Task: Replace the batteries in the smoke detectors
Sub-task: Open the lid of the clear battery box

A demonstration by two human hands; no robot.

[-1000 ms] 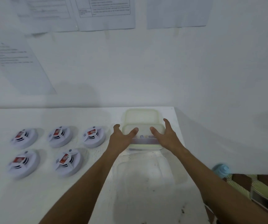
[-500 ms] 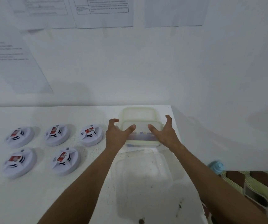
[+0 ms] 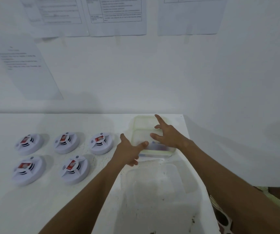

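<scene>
At the near edge of the white desk (image 3: 34, 208) we note an empty clear tray (image 3: 154, 188). Beyond it, five smoke detectors (image 3: 100, 143) sit at 9 o'clock of the lidded container (image 3: 151, 132). Left hand (image 3: 127, 152) grip open, thumb on the lid; right hand (image 3: 168, 135) spread open above, holding nothing.

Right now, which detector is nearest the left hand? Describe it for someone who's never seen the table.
On the white table, five detectors lie in two rows left of the container. Take the back row of three; it is the rightmost one, closest to the left hand.
</scene>
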